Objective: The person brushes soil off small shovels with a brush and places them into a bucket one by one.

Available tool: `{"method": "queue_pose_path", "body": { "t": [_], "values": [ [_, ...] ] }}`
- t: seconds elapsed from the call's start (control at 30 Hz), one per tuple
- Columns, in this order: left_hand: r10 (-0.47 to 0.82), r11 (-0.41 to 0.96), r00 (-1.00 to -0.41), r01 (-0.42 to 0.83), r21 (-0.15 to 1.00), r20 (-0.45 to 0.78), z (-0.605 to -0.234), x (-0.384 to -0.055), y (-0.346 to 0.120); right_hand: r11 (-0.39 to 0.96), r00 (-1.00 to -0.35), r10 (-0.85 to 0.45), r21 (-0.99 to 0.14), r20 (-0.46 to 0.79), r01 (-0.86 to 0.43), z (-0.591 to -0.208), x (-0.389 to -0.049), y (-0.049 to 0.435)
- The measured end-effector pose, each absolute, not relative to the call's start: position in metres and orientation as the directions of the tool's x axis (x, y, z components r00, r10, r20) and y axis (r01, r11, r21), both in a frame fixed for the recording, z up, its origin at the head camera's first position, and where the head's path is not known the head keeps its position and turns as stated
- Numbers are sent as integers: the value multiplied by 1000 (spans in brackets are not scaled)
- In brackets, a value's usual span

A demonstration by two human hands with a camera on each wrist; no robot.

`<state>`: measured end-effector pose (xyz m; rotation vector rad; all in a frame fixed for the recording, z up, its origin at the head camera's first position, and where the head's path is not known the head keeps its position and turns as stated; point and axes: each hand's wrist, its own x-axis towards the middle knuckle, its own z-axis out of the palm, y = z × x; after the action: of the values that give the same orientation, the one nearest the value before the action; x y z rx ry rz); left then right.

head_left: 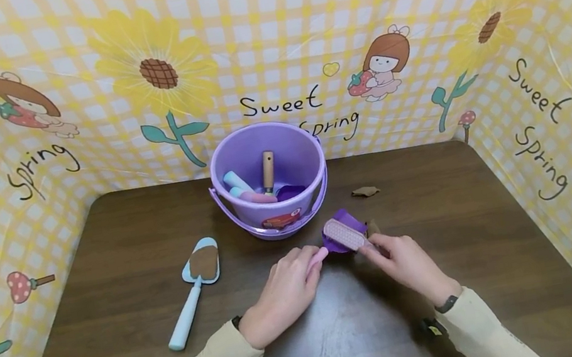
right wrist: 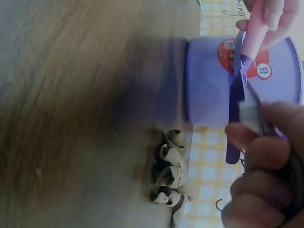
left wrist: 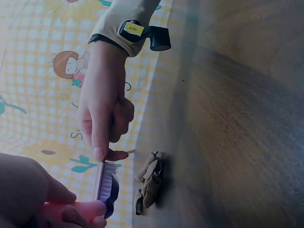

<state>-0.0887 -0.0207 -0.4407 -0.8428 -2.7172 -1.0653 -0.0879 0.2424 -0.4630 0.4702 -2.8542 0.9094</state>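
My left hand (head_left: 285, 290) grips the pink handle (head_left: 316, 258) of a small shovel with a purple blade (head_left: 349, 218). My right hand (head_left: 411, 268) holds a brush (head_left: 344, 234) by its handle. Over the shovel blade lies the brush head, bristles facing down into it; the left wrist view shows the pale bristles (left wrist: 106, 183) against the blade. Both tools are raised above the table in the right wrist view. Dry curled brown leaves (right wrist: 171, 173) lie in a small pile on the table below, mostly hidden by the tools and right hand in the head view.
A purple bucket (head_left: 247, 216) stands behind the hands, holding a wooden handle (head_left: 268, 172), a light blue handle (head_left: 237, 182) and other pieces. Left of it, a light blue hand shovel (head_left: 184, 317) lies on the table. One dry leaf (head_left: 365, 191) lies right of the bucket.
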Motion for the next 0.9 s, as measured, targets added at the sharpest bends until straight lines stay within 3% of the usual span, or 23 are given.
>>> {"method": "queue_pose_path", "body": {
  "t": [0.3, 0.63, 0.9],
  "values": [
    [462, 608, -844, 526, 595, 273, -444, -87, -22, 870, -965, -65, -458, 255, -180, -462, -89, 246],
    [460, 620, -846, 523, 585, 269, -444, -85, -20, 779, -927, -275, -506, 253, -370, -465, -85, 240],
    [460, 592, -834, 545, 594, 306, -445, -85, -21, 844, -964, -131, -484, 232, -231, -467, -87, 245]
  ]
}}
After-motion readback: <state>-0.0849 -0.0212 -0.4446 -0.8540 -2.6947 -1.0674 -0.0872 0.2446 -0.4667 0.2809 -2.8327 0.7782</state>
